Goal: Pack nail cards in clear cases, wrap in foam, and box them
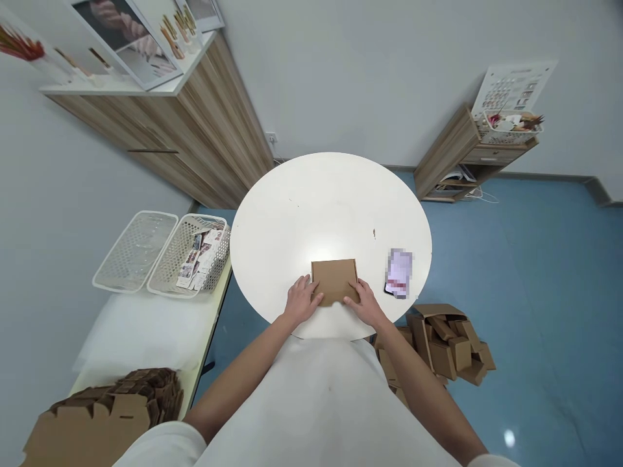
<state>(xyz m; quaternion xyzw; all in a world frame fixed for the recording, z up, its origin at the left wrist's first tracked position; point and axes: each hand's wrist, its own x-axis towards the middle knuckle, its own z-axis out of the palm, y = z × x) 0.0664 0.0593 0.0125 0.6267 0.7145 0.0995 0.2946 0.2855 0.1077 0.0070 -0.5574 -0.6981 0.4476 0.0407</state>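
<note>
Seen remotely through my head camera, the left hand [302, 302] and right hand [366, 303], fingers loosely spread, touch opposite sides of a rectangular brown cardboard box [334, 279] near the front edge of a round white table [326, 201]. Thumbs rest on top; I cannot tell whether either hand pinches it.

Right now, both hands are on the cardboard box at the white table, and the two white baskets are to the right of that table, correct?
Not quite: the head view shows the two white baskets to the left of the white table. The left hand and right hand are indeed on the cardboard box there.
</note>
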